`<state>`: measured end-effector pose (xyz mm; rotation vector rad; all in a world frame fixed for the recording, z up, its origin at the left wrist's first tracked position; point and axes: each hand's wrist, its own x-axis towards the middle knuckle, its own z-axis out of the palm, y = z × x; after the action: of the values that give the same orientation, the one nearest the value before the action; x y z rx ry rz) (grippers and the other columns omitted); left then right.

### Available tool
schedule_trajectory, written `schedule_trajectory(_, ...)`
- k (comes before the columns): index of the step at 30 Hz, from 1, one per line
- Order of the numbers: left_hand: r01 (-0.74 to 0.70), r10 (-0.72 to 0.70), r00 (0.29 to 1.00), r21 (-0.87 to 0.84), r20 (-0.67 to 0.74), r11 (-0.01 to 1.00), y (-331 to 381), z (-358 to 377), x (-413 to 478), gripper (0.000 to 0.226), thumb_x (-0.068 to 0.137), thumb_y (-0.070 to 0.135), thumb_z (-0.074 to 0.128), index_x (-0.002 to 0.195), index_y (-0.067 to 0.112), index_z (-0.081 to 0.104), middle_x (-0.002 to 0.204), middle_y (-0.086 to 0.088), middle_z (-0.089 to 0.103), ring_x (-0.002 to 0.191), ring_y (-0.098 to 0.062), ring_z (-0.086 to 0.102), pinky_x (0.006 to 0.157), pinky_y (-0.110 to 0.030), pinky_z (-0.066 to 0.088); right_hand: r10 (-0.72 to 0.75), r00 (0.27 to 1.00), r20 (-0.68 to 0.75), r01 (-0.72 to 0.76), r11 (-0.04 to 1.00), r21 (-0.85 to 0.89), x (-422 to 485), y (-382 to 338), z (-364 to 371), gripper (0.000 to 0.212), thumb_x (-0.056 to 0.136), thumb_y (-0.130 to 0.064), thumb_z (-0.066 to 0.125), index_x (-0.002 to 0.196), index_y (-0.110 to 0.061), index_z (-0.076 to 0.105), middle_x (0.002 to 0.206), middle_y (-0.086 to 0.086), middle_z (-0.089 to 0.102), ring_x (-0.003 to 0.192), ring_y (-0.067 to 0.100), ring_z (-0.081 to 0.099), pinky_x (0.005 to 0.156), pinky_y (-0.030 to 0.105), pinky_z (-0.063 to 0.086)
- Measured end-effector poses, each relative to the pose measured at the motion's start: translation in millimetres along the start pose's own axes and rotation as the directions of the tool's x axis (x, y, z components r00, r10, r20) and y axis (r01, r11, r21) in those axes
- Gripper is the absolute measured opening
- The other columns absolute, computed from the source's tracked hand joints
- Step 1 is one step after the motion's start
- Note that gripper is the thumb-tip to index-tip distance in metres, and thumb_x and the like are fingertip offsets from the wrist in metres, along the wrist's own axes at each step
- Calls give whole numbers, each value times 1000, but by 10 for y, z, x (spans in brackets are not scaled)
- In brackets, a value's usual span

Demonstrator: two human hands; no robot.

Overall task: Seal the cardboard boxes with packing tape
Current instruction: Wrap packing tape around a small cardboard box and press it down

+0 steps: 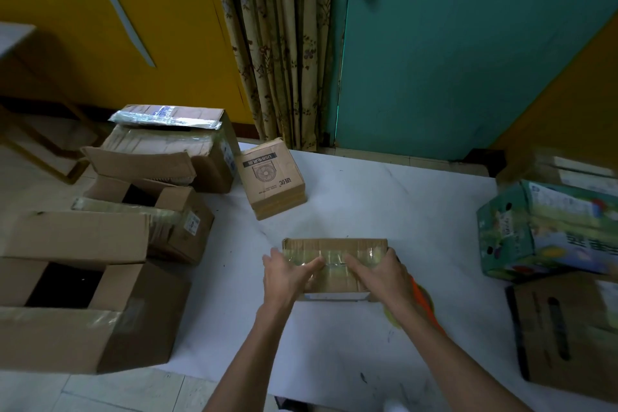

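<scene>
A small flat cardboard box point(334, 246) lies on the white table point(368, 197), with shiny clear tape across its closed top. My left hand point(287, 274) holds the box's left side, thumb stretched along the taped seam. At the right end, my right hand point(381, 274) mirrors it: thumb on the tape, fingers wrapped round the edge. A roll of packing tape point(423, 303) with an orange dispenser lies on the table just behind my right wrist, mostly hidden by the forearm.
A small USB-fan box point(272, 177) stands behind. Open brown boxes point(83, 288) crowd the left edge, with a taped one point(174, 144) at the back. A green printed box point(548, 231) and a brown box point(568, 334) sit at the right. A teal door point(468, 43) is ahead.
</scene>
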<state>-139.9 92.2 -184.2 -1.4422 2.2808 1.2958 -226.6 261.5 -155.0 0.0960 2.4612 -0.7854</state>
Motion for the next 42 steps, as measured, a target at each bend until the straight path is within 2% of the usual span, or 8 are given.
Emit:
schedule_trajectory(4, -41, 60, 992, 166, -111, 985, 140, 106, -187, 137, 60, 85, 72, 158, 23, 0, 154, -9, 36, 129, -35, 53, 95, -51, 51, -9, 997, -72, 4, 998, -63, -88, -92, 54, 99, 68, -75, 70, 129, -3, 43, 120, 10, 61, 92, 22, 57, 60, 27, 37)
schedule_trajectory(16, -240, 229, 923, 2, -310, 971, -173, 60, -84, 45, 107, 46, 37, 141, 20, 51, 106, -7, 71, 94, -28, 68, 84, -42, 54, -29, 990, -139, 80, 920, 383, -66, 69, 33, 56, 105, -44, 33, 58, -15, 41, 54, -2, 43, 52, 16, 41, 52, 30, 28)
schedule_trajectory(19, -308, 237, 917, -194, -320, 931, -318, -73, 50, 32, 108, 40, 39, 113, 22, 64, 96, 4, 69, 90, -20, 66, 77, -38, 52, -38, 994, -103, 91, 803, 589, 3, 155, -67, 47, 102, -45, 45, 75, -23, 76, 75, -9, 73, 76, 7, 68, 67, 26, 46)
schedule_trajectory(21, -269, 184, 950, -365, -253, 891, -417, -131, 136, 31, 109, 38, 40, 109, 21, 67, 95, 3, 67, 89, -22, 64, 72, -38, 52, -44, 989, -140, 123, 774, 621, 82, 195, -104, 25, 90, -47, 67, 93, -24, 76, 95, -4, 76, 95, 17, 69, 82, 37, 53)
schedule_trajectory(25, -133, 76, 989, -539, -127, 832, -406, -145, 200, 31, 109, 34, 41, 115, 18, 67, 103, -4, 66, 99, -30, 63, 71, -38, 53, 94, 993, 77, -121, 788, 604, 151, 161, -192, 96, 76, -51, 79, 150, -12, 34, 149, 11, 43, 128, 28, 52, 94, 36, 48)
schedule_trajectory(31, 7, 14, 999, -537, 35, 844, -273, -106, 296, 43, 108, 40, 40, 142, 18, 55, 133, -5, 59, 115, -26, 59, 98, -46, 55, -49, 994, 96, -32, 713, 700, 28, 46, -212, 67, 60, -57, 83, 111, -15, 71, 103, 2, 76, 92, 20, 73, 85, 42, 60)
schedule_trajectory(35, 112, -51, 976, -289, 213, 951, -15, -179, 240, 43, 110, 43, 31, 116, 14, 62, 123, -12, 62, 100, -22, 58, 90, -42, 50, -41, 997, -58, 69, 772, 632, 12, -82, -233, 60, 58, -63, 83, 101, -23, 72, 95, -8, 76, 88, 13, 72, 84, 40, 60)
schedule_trajectory(42, -13, 263, 897, -574, 355, 819, 559, -443, -304, 62, 97, 70, 41, 119, 17, 64, 110, -5, 75, 96, -17, 74, 70, -20, 57, -103, 979, -177, 180, 841, 510, -123, -290, -106, 40, 80, -46, 78, 107, -19, 66, 94, -9, 71, 81, 2, 66, 57, 11, 45)
